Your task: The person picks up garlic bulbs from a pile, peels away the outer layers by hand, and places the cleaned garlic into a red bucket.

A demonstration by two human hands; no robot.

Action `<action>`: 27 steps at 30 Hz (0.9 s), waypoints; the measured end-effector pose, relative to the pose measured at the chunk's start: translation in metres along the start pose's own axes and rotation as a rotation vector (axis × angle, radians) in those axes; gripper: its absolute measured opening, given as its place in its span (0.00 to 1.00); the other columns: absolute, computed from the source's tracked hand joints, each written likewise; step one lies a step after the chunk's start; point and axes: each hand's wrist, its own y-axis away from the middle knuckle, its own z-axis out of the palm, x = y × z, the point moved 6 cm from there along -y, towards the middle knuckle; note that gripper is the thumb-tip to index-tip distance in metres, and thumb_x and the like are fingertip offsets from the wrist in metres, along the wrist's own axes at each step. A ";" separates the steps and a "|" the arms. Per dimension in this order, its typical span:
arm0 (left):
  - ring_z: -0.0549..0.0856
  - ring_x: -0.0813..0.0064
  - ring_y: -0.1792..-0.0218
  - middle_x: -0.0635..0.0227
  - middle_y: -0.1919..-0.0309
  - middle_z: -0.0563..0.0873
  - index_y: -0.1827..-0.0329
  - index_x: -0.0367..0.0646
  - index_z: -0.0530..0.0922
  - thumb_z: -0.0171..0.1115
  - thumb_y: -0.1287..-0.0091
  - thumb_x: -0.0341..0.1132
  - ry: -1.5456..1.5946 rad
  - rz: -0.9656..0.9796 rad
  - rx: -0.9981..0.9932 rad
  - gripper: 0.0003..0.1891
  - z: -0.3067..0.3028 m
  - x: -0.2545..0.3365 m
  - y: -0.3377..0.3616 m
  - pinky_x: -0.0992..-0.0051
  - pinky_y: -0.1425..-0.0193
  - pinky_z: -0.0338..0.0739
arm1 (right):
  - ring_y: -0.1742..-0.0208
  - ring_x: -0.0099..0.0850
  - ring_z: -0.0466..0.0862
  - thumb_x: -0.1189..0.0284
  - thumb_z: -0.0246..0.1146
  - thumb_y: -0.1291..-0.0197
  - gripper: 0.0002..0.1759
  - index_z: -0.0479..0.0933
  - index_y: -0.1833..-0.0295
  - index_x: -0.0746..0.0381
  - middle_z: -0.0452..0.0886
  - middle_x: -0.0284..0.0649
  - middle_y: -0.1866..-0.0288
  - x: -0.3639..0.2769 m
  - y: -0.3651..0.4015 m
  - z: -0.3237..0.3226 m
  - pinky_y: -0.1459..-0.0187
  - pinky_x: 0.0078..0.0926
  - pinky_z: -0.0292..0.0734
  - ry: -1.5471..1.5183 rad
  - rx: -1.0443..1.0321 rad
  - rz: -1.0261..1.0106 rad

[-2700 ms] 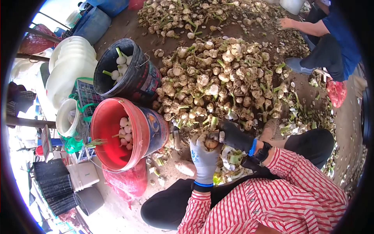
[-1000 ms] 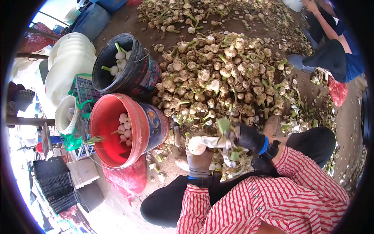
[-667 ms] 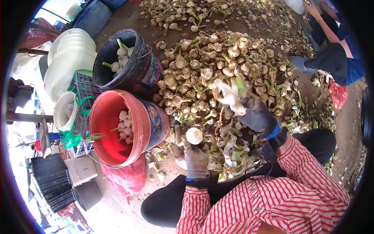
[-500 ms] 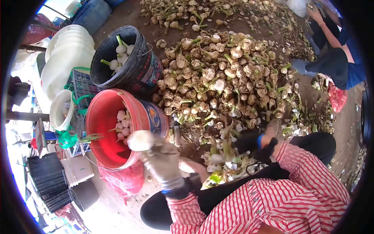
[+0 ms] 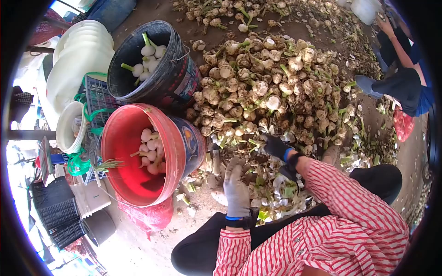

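Observation:
My left hand (image 5: 236, 187), in a pale grey glove, is open with its fingers stretched forward. It is over the ground to the right of the red bucket (image 5: 130, 184) and holds nothing that I can see. Peeled garlic bulbs (image 5: 152, 152) lie inside that bucket. My right hand (image 5: 276, 148), in a black glove, reaches to the near edge of a heap of unpeeled garlic (image 5: 271, 87). Its fingertips are by a stalked bulb; whether they grip it cannot be made out. Garlic skins and leaf scraps (image 5: 281, 191) lie below my hands.
A black bucket (image 5: 138, 43) with white garlic bulbs stands behind the red one. Left of them are a crate (image 5: 100, 99), a white tub (image 5: 71, 126) and black baskets (image 5: 55, 211). A pink mesh sack (image 5: 147, 214) lies below. Another person's leg (image 5: 398, 89) is at right.
My left hand has moved right from the red bucket's rim, and the white garlic bulb it held is gone from it. My right hand has moved forward and left to the heap's edge.

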 end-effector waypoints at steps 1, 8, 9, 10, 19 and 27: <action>0.79 0.73 0.55 0.65 0.55 0.78 0.38 0.38 0.65 0.54 0.35 0.39 -0.163 0.039 0.019 0.24 0.002 -0.003 -0.002 0.76 0.55 0.76 | 0.54 0.45 0.78 0.69 0.58 0.47 0.21 0.71 0.46 0.61 0.77 0.50 0.55 -0.004 0.006 0.001 0.53 0.39 0.72 0.001 0.000 0.002; 0.76 0.80 0.53 0.62 0.48 0.75 0.40 0.33 0.66 0.61 0.41 0.25 -0.140 0.203 -0.026 0.25 0.029 0.002 0.006 0.82 0.49 0.72 | 0.50 0.29 0.76 0.53 0.59 0.43 0.28 0.70 0.45 0.62 0.74 0.39 0.46 -0.049 0.079 -0.002 0.47 0.29 0.71 -0.786 -0.113 -0.393; 0.76 0.79 0.52 0.62 0.47 0.75 0.41 0.33 0.67 0.63 0.42 0.26 -0.127 0.210 -0.037 0.25 0.035 0.008 0.012 0.82 0.47 0.71 | 0.50 0.28 0.75 0.51 0.59 0.43 0.28 0.71 0.46 0.62 0.73 0.39 0.45 -0.054 0.083 -0.014 0.46 0.28 0.70 -0.674 -0.111 -0.343; 0.75 0.77 0.51 0.62 0.50 0.76 0.43 0.34 0.69 0.67 0.46 0.28 -0.331 0.329 -0.014 0.26 0.035 0.011 0.011 0.79 0.45 0.69 | 0.53 0.31 0.77 0.55 0.59 0.42 0.23 0.73 0.49 0.61 0.76 0.41 0.49 -0.067 0.088 -0.021 0.48 0.29 0.71 -0.873 -0.164 -0.217; 0.77 0.78 0.62 0.66 0.59 0.78 0.53 0.36 0.75 0.71 0.54 0.25 -0.769 0.597 0.023 0.23 0.044 0.021 0.039 0.79 0.55 0.73 | 0.61 0.23 0.76 0.68 0.58 0.40 0.14 0.73 0.51 0.64 0.78 0.36 0.61 -0.069 0.101 -0.023 0.59 0.21 0.72 -0.459 -0.034 -0.549; 0.79 0.78 0.62 0.67 0.60 0.79 0.50 0.36 0.72 0.70 0.50 0.29 -0.496 0.369 -0.047 0.23 0.041 0.013 0.046 0.78 0.54 0.75 | 0.59 0.20 0.74 0.62 0.62 0.43 0.21 0.71 0.49 0.65 0.77 0.36 0.58 -0.060 0.123 -0.033 0.55 0.22 0.71 -0.677 -0.280 -0.394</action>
